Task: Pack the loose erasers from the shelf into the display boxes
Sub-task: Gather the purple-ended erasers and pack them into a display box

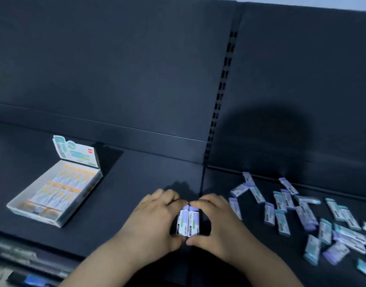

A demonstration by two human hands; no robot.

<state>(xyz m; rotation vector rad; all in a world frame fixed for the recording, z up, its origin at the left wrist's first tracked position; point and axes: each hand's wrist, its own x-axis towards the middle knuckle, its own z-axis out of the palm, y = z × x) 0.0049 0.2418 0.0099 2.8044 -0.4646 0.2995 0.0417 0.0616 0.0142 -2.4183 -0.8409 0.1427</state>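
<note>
Left hand (155, 220): fingers curled over the far end, thumb at the near end, gripping the held erasers from their left side.
Right hand (216, 222): the same curled grip from the right; thumb tips almost meet.
Held erasers (188, 221): two, pressed side by side between the hands, purple ends pointing away.
Loose erasers (302, 212): scattered flat from just right of the right hand outward, some overlapping.
Display box (82, 199): well left of the left hand, a little beyond it, flap upright, orange-banded erasers inside.
Shelf (136, 193): dark, under everything.
</note>
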